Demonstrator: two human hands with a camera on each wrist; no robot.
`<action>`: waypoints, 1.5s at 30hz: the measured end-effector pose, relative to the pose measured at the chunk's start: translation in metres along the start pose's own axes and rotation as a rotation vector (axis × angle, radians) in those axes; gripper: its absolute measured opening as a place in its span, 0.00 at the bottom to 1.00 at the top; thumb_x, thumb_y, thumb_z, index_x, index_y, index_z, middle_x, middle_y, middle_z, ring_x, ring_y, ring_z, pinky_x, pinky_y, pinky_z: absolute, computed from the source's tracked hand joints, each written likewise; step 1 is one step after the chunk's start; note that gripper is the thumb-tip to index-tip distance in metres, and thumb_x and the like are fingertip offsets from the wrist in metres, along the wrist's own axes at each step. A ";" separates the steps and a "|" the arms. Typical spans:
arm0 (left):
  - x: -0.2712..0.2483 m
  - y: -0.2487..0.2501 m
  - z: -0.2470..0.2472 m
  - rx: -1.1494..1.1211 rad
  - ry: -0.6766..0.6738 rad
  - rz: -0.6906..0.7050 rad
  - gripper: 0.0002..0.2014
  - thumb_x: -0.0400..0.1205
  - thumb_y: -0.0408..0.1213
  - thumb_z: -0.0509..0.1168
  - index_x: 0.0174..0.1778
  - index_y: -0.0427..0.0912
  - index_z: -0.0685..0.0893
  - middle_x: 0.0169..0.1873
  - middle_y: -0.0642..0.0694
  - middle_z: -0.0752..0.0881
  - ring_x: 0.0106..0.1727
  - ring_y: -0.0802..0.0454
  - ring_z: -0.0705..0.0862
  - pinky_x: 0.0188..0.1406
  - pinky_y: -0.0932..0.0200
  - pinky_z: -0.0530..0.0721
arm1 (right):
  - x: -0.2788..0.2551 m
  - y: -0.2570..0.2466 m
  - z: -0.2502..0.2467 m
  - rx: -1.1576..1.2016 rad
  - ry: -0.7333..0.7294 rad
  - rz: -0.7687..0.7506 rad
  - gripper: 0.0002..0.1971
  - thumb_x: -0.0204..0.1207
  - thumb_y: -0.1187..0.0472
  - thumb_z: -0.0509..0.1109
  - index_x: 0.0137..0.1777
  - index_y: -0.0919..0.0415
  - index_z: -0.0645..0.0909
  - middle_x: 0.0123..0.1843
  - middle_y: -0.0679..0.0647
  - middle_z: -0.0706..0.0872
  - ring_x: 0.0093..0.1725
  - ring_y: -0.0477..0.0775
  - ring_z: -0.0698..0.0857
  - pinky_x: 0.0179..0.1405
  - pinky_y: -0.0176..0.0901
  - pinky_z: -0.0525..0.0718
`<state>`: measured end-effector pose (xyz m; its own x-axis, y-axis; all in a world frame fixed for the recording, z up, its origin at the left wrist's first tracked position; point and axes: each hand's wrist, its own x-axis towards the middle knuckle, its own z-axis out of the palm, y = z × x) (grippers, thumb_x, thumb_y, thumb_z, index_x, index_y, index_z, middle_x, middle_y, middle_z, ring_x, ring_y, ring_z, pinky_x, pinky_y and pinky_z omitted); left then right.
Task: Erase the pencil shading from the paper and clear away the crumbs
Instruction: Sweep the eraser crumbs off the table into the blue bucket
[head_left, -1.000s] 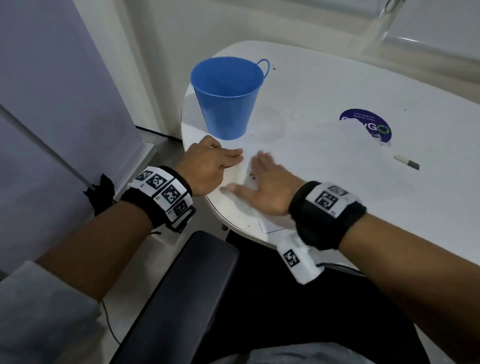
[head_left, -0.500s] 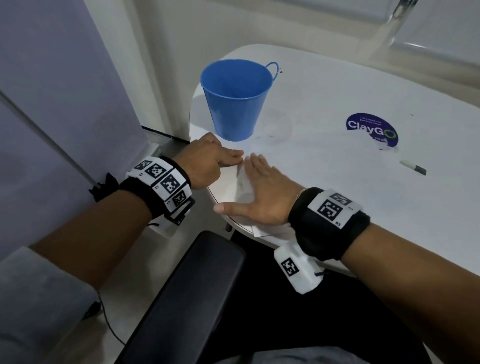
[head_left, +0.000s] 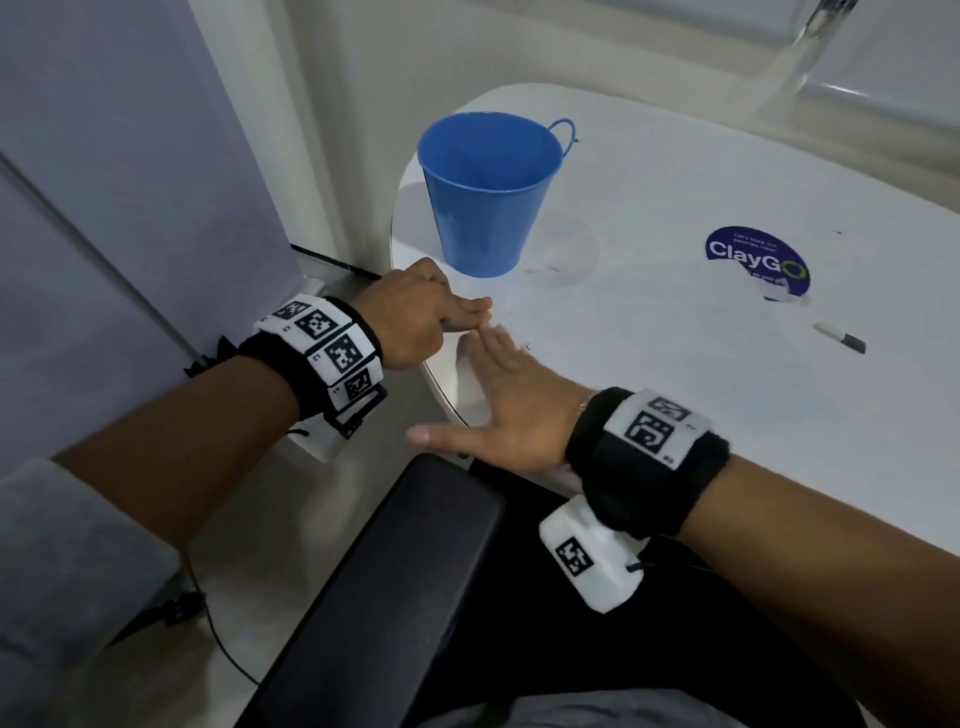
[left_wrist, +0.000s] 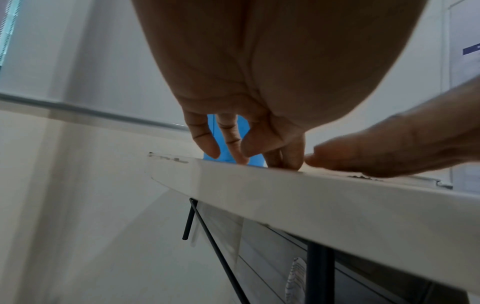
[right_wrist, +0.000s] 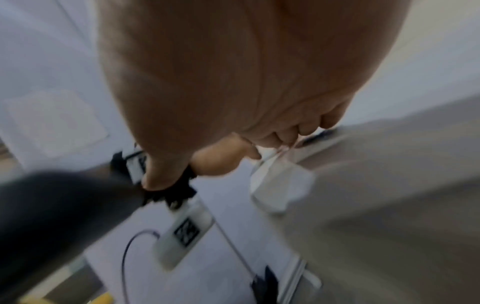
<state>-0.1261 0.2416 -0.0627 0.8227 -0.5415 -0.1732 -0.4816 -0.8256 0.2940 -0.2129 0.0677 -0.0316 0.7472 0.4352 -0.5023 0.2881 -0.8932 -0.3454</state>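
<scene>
Head view: the right hand (head_left: 511, 410) is laid flat on the paper (head_left: 470, 382) at the near left edge of the white worktop (head_left: 675, 364), fingers straight and together, thumb spread out past the rim; nothing is held in it. The left hand (head_left: 415, 317) is set just beside it, fingertips touching the worktop, fingers loosely bent; whether anything is pinched in them cannot be told. A blue bucket (head_left: 488, 192) stands just behind both hands. A small eraser-like piece (head_left: 841, 336) lies well apart to the right, near a purple sticker (head_left: 756, 260).

In the left wrist view, dark crumbs (left_wrist: 363, 176) are seen under the right hand's edge. The step in hand is judged to be the sweeping of crumbs. It would be done well if the flat hand were kept pressed lightly, so the sheet is not dragged or creased, and if the crumbs were gathered towards the cupped left hand or the bucket rather than scattered over the rim.
</scene>
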 end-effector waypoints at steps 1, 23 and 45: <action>0.000 -0.001 0.000 -0.008 -0.008 -0.010 0.36 0.81 0.19 0.53 0.81 0.58 0.75 0.77 0.67 0.75 0.70 0.47 0.69 0.74 0.52 0.71 | -0.004 0.006 -0.005 0.015 0.015 0.028 0.65 0.63 0.15 0.52 0.86 0.60 0.30 0.87 0.54 0.30 0.86 0.51 0.31 0.86 0.49 0.39; 0.000 -0.008 0.006 -0.177 0.049 -0.059 0.30 0.87 0.24 0.55 0.80 0.61 0.74 0.69 0.51 0.83 0.73 0.50 0.67 0.78 0.54 0.67 | 0.002 0.004 0.007 0.093 0.096 -0.107 0.50 0.76 0.26 0.55 0.87 0.59 0.45 0.89 0.56 0.49 0.88 0.56 0.47 0.85 0.50 0.51; 0.000 -0.007 0.007 -0.188 0.087 -0.023 0.29 0.82 0.18 0.55 0.69 0.49 0.88 0.59 0.42 0.86 0.69 0.41 0.73 0.69 0.55 0.74 | 0.012 0.023 -0.011 0.266 0.074 -0.059 0.57 0.70 0.20 0.53 0.84 0.49 0.25 0.89 0.48 0.46 0.88 0.49 0.49 0.86 0.51 0.54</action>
<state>-0.1252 0.2463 -0.0712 0.8597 -0.5004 -0.1029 -0.4039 -0.7891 0.4628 -0.1911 0.0512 -0.0372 0.7784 0.4675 -0.4191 0.1723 -0.8009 -0.5735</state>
